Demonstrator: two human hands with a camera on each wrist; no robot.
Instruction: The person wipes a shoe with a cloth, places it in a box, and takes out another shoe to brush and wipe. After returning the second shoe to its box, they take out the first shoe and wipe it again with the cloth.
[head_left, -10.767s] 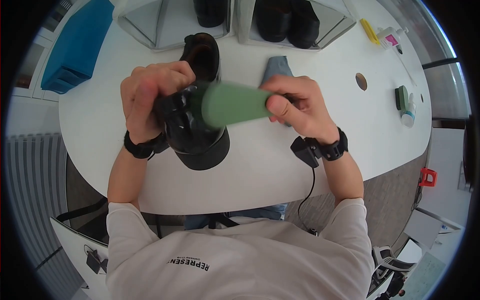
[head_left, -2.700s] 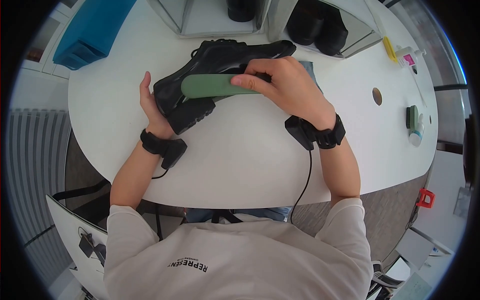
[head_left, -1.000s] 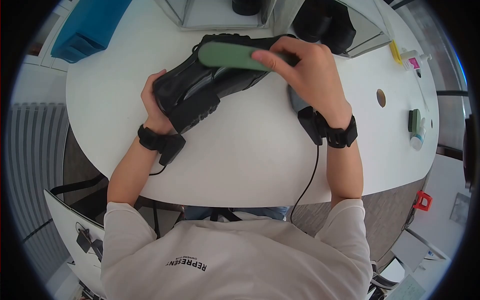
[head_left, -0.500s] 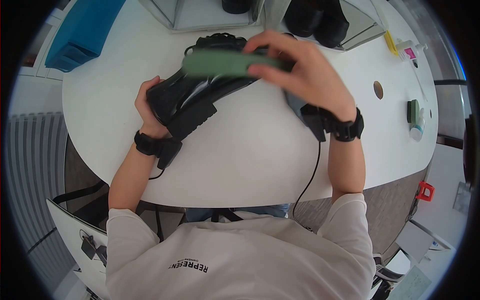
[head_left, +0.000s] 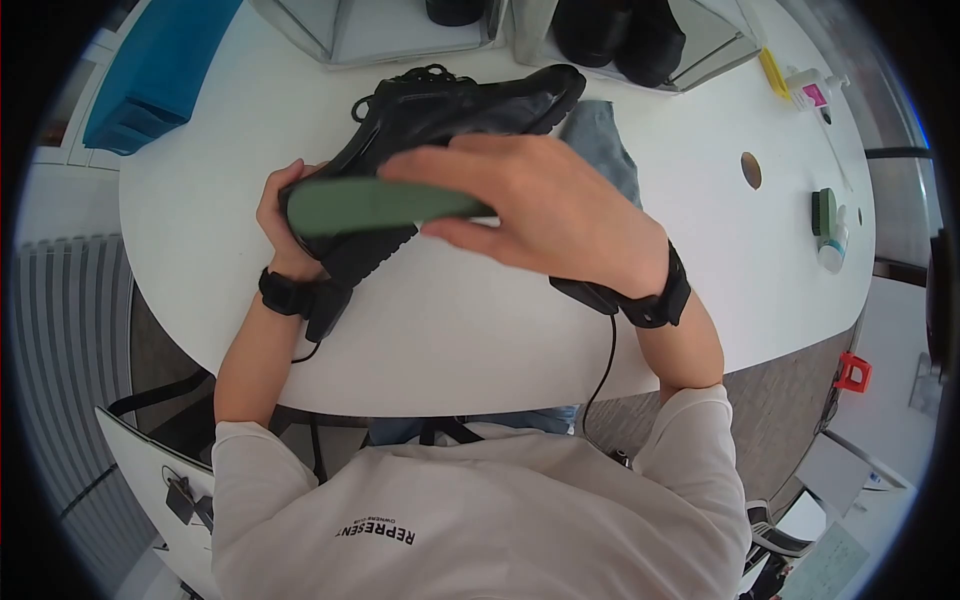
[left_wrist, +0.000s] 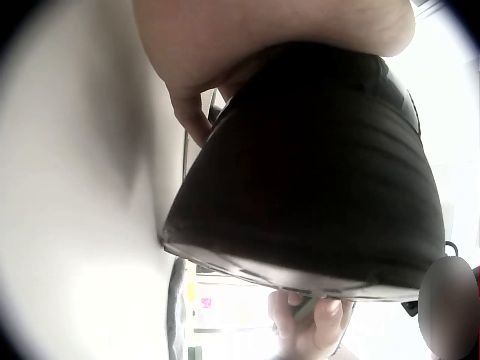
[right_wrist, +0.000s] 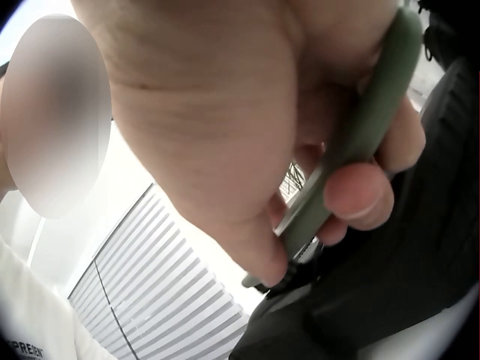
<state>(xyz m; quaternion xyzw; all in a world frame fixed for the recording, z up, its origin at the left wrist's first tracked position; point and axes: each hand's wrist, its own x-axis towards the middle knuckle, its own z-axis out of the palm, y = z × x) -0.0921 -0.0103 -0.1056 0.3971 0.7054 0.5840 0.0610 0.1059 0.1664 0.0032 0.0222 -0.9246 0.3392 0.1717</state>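
Observation:
A black lace-up shoe (head_left: 450, 110) with a chunky heel lies on its side across the white table, heel end to the left. My left hand (head_left: 280, 222) grips that heel end, its fingers partly hidden behind the leather. In the left wrist view the dark shoe (left_wrist: 307, 180) fills most of the picture beneath the hand. My right hand (head_left: 565, 205) holds a green-backed brush (head_left: 350, 207) by its narrow end, over the heel part of the shoe. The right wrist view shows fingers and thumb pinching the green brush handle (right_wrist: 360, 135); its bristles are mostly hidden.
A grey-blue cloth (head_left: 605, 150) lies beyond the right hand. Two boxes with black footwear (head_left: 620, 40) stand at the back, a blue case (head_left: 160, 80) at the left. Another green brush (head_left: 824, 213), a small bottle (head_left: 833, 255) and a white bottle (head_left: 808, 88) sit at the right.
The brush has swept left and nearer, from the shoe's middle to its heel end. Much earlier, the shoe pointed toward me; since then it has been turned sideways.

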